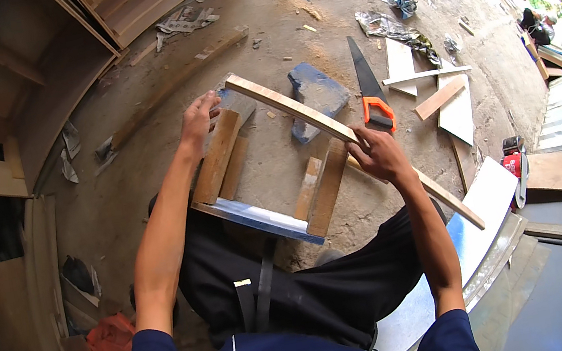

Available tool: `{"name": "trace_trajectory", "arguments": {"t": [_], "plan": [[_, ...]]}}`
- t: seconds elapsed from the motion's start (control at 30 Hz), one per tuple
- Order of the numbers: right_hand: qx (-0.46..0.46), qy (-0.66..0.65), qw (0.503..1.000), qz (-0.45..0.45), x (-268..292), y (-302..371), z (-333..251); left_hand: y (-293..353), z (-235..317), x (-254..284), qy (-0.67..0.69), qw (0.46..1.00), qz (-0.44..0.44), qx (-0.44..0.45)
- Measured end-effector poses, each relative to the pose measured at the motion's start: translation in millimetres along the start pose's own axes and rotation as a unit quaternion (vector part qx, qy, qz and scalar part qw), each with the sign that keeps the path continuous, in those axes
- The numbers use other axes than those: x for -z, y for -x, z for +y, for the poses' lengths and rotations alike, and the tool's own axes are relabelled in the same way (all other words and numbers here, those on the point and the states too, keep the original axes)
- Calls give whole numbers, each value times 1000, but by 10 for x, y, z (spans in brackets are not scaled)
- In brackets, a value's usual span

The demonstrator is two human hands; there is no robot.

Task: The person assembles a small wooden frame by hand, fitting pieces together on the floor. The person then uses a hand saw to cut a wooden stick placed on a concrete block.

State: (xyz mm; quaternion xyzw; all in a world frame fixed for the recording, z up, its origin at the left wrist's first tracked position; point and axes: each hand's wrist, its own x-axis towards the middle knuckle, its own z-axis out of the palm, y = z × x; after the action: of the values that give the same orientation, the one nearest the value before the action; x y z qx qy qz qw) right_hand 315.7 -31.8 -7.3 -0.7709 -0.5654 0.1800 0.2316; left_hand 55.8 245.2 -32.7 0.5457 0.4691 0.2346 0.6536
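Note:
A long thin wooden strip (292, 109) slants across in front of me, gripped by my right hand (382, 152) around its middle. Its lower right end passes beyond my right forearm. My left hand (196, 121) is beside the strip's far left end, fingers apart and apparently not holding it. Below that hand stands a small wooden frame with a left upright (218, 157), a right upright (329, 193) and a blue-edged board (266, 220) along the side nearest my lap. Beyond the frame lies a dusty blue block (318, 92).
A handsaw (375, 98) with an orange handle lies right of the block, beside white board offcuts (456, 107). A red power tool (515, 168) and a white sheet (483, 198) are at the right. Wooden cabinets (54, 86) stand at the left. A timber length (172, 93) lies on the floor.

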Motion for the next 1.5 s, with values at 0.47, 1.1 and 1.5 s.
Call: {"name": "trace_trajectory", "arguments": {"t": [0.47,1.1,1.5], "plan": [[31,102,993,43,-345,318,-380,-62,-137,-40,7,994,-18,-104],[11,58,997,49,-166,286,-290,-70,-136,-47,-52,998,-38,-10],[1,11,995,102,-175,-162,-36,13,-120,-31,-261,962,-50,57]]}}
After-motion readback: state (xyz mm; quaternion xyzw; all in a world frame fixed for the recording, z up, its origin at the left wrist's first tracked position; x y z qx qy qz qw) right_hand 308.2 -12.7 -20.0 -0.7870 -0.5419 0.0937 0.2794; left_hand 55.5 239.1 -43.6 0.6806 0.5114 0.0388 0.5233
